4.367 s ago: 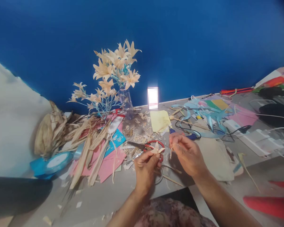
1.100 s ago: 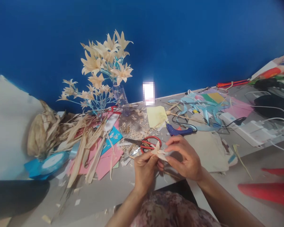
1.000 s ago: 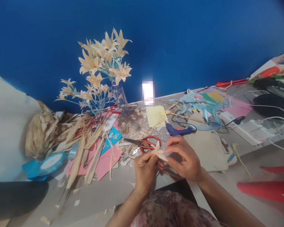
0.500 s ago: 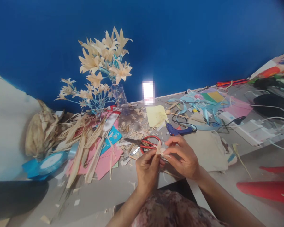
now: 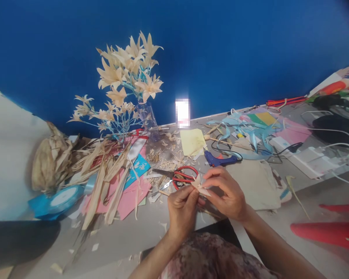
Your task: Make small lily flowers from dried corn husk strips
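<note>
Near the table's (image 5: 133, 236) edge, the left hand (image 5: 182, 205) pinches a flower (image 5: 203, 190).

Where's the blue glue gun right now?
In the head view, right of centre: the blue glue gun lies just beyond the right hand, near the yellow paper's lower-right corner.

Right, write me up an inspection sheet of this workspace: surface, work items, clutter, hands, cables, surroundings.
Surface: grey table, strewn with pale scraps.
Work items: pale flower, in hand; red-handled scissors, on the table; blue glue gun, farther right.
Clutter: husk strips, pink paper and ribbon roll at left.
Hands: left hand pinches the flower in its fingers; right hand has fingers at the petals.
Cables: black cord beside the glue gun; white cables around the power strip, right.
Surroundings: blue wall behind; clear vase with a bouquet before it.
</note>
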{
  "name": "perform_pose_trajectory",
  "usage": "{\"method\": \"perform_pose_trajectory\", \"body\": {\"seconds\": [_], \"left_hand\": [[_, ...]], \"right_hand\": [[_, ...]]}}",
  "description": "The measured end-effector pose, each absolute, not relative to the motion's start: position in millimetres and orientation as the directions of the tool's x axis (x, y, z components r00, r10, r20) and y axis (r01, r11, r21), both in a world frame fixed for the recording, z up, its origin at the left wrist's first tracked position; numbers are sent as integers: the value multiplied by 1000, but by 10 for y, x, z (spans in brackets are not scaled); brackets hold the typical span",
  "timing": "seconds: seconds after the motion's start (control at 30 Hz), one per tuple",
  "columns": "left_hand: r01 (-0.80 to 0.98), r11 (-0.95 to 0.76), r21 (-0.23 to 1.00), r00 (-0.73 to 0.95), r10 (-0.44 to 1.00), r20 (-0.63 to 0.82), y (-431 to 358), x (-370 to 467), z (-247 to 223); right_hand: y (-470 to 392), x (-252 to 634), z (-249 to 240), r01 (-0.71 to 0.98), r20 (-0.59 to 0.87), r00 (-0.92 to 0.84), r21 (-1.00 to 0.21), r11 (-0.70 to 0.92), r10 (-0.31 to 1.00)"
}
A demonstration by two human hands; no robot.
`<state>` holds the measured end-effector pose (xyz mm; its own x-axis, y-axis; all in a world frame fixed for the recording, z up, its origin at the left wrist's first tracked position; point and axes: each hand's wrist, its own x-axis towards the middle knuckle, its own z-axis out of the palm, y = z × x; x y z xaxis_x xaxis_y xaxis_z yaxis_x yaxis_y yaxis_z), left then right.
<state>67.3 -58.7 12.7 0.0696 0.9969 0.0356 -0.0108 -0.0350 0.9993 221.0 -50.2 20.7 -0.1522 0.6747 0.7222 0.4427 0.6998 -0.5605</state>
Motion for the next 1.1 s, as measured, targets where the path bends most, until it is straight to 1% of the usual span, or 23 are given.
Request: {"method": "perform_pose_trajectory", "body": {"seconds": [0.2,0.3,0.37,0.43,0.57,0.67,0.73,0.83,0.9,0.97,1.03,1.1], "left_hand": [[-75,28,997,104,994,-20,-599,686,113],[-85,51,995,94,995,-43,-592,701,124],[-95,88,992,73,994,-81,-589,711,133],[-129,148,981,63,988,-141,-587,721,135],[-275,251,928,93,968,-234,-578,737,93],[-413,317,854,168,948,-271,-564,749,29],[-473,362,803,222,931,-289,-556,759,-5],[-521,395,757,268,917,-295,-548,773,-26],[-543,410,733,282,911,-300,-546,777,-27],[-548,431,717,303,901,-310,-546,778,-27],[-543,453,707,330,889,-316,-548,778,-33],[-543,465,699,349,882,-316,-551,777,-40]], "right_hand": [[-503,2213,217,454,721,-149,-558,694,677],[-499,2217,220,457,709,-172,-558,693,684],[-498,2230,205,460,695,-198,-557,691,692],[-501,2247,176,467,692,-185,-564,681,698],[-524,2273,115,480,654,-95,-631,610,751],[-553,2272,97,461,625,-98,-661,592,775],[-570,2270,91,432,612,-92,-686,585,785],[-583,2284,63,372,539,-51,-771,516,841],[-585,2302,34,308,463,-29,-839,449,886],[-583,2318,12,243,413,-21,-881,405,910],[-579,2325,13,212,410,-31,-888,407,911],[-576,2321,38,227,440,-56,-868,441,896]]}}
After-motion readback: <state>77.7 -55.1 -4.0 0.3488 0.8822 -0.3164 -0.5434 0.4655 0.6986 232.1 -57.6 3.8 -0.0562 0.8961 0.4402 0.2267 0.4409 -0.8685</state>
